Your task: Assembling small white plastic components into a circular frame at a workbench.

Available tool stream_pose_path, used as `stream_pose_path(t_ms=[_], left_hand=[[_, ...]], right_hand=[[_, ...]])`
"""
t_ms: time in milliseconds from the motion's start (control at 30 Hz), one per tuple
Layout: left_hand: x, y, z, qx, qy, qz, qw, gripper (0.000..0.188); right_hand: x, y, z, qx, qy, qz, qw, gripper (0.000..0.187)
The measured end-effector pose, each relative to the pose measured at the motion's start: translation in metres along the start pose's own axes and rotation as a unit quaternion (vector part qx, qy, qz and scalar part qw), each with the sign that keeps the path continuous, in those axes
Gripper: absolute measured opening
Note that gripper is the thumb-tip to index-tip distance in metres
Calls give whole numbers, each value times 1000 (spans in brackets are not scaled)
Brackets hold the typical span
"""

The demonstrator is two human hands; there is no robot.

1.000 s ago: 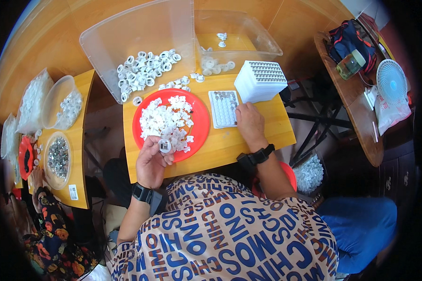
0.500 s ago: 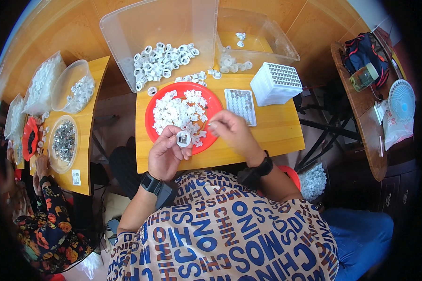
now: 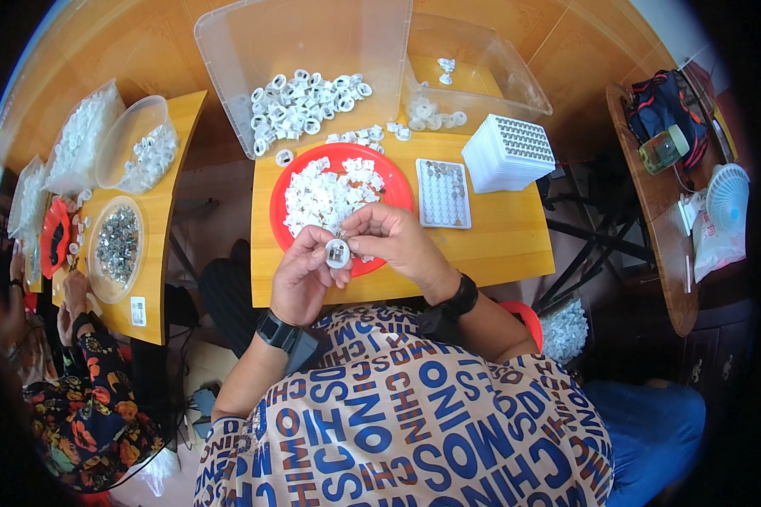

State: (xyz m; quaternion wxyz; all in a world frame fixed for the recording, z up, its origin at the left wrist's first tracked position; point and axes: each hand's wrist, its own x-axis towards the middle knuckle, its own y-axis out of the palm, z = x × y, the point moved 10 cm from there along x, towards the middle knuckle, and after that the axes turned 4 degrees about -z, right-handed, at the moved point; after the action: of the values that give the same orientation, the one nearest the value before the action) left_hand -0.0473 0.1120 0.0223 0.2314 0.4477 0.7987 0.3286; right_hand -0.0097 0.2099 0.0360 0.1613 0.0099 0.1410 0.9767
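Observation:
Pinched in my left hand (image 3: 299, 272) is a round white plastic part (image 3: 337, 253) with small dark or metallic bits in its middle. My right hand (image 3: 402, 245) is closed at the part's upper right rim, thumb and fingertips pressed together. Whatever sits between those right fingertips is too small to name. Both hands are over the near edge of a red round plate (image 3: 405, 193), which bears a heap of small white plastic pieces (image 3: 321, 198). To the right of the plate lies a white tray (image 3: 445, 224) with rows of small round pieces in it.
A stack of white trays (image 3: 500, 165) stands at the table's right. Behind the plate are a clear bin (image 3: 313, 38) of round white parts and another clear bin (image 3: 520, 84). At left, a co-worker's hand (image 3: 76, 291) is beside a clear bowl (image 3: 135, 283) of metallic bits.
My right hand has moved left and down, from over the plate's right side to the round part in my left hand. The whole view has shifted slightly.

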Motion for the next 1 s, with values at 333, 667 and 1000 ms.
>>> stream_pose_path(t_ms=[333, 667, 1000], left_hand=[[0, 2, 1, 31, 9, -4, 999, 21], [-1, 2, -8, 41, 44, -62, 996, 16], [-4, 0, -10, 62, 57, -70, 994, 15]], right_hand=[[-5, -6, -16, 17, 83, 12, 996, 15], [-26, 12, 57, -240, -247, -107, 933, 10], [-36, 23, 66, -310, -322, -111, 887, 11]])
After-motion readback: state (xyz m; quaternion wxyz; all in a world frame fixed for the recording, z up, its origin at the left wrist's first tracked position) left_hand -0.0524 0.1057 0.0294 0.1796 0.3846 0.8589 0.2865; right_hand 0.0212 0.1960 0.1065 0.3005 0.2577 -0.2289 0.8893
